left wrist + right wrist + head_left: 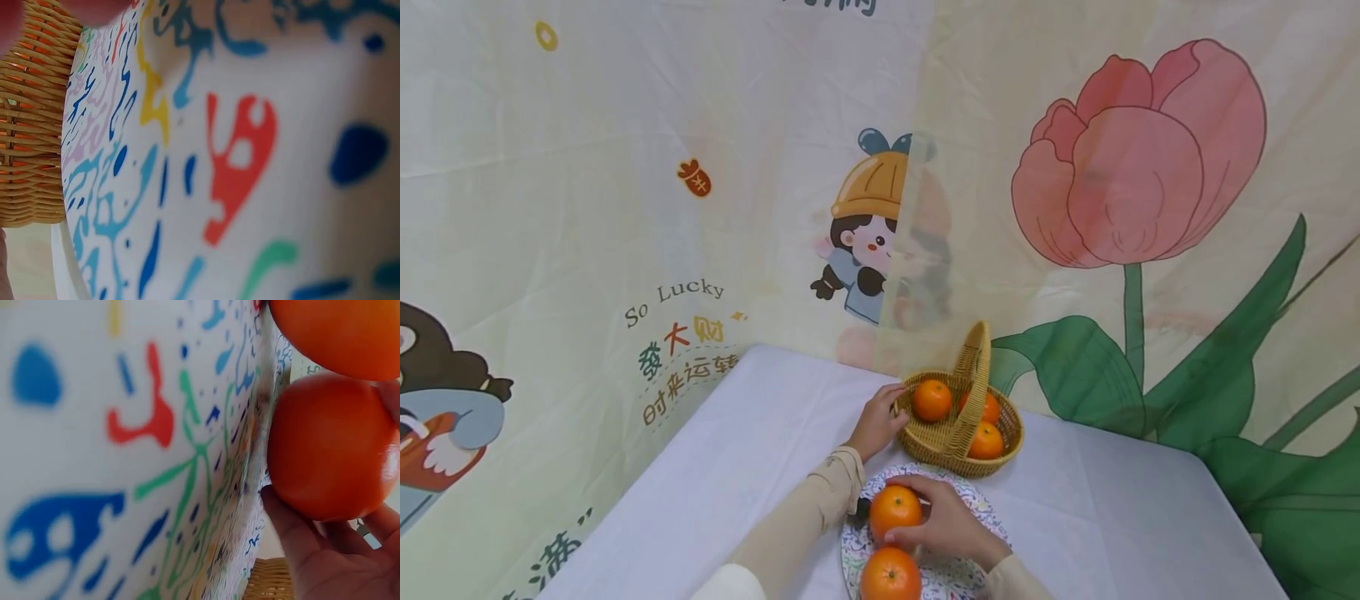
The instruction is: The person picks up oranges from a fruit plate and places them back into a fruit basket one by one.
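Observation:
My right hand (953,523) grips an orange (895,514) on a round white plate (951,581) with a colourful squiggle pattern. In the right wrist view, fingers and thumb curl round that orange (331,450), close against the plate. A second orange (891,575) lies on the plate nearer me. Beyond the plate stands a wicker basket (936,457) with an arched handle and three oranges inside. My left hand (878,423) holds the basket's left rim, thumb and fingers on either side. The left wrist view shows mostly plate, with the basket wall (31,125) at its left.
A white cloth (1120,500) covers the table. Printed curtains hang behind it, with a large pink tulip (1138,167) at the right and a cartoon figure (865,242) in the middle. Something small and black (861,512) shows beside my left cuff.

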